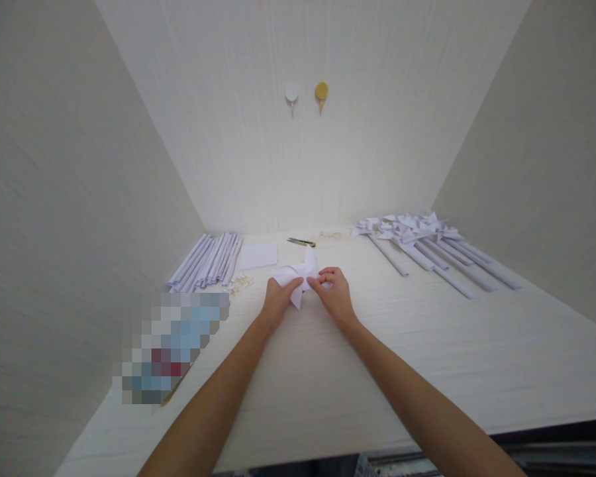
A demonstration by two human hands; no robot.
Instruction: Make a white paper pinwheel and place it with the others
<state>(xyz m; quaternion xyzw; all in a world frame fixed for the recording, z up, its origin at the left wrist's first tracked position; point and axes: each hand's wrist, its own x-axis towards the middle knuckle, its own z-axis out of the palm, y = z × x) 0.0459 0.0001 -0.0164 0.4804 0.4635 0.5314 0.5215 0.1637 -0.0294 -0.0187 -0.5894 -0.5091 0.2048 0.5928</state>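
The white paper pinwheel (pixel 306 268) is positioned over the table (pixel 298 397) between both hands, with the left hand (pixel 279 299) gripping its left side, the right hand (pixel 338 295) pinching its right, and both thumb tips equally near its hub.

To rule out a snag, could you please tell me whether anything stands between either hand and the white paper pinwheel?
Nothing visible does: the left hand and the right hand both touch the white paper pinwheel directly, and the scissors lie beyond it.
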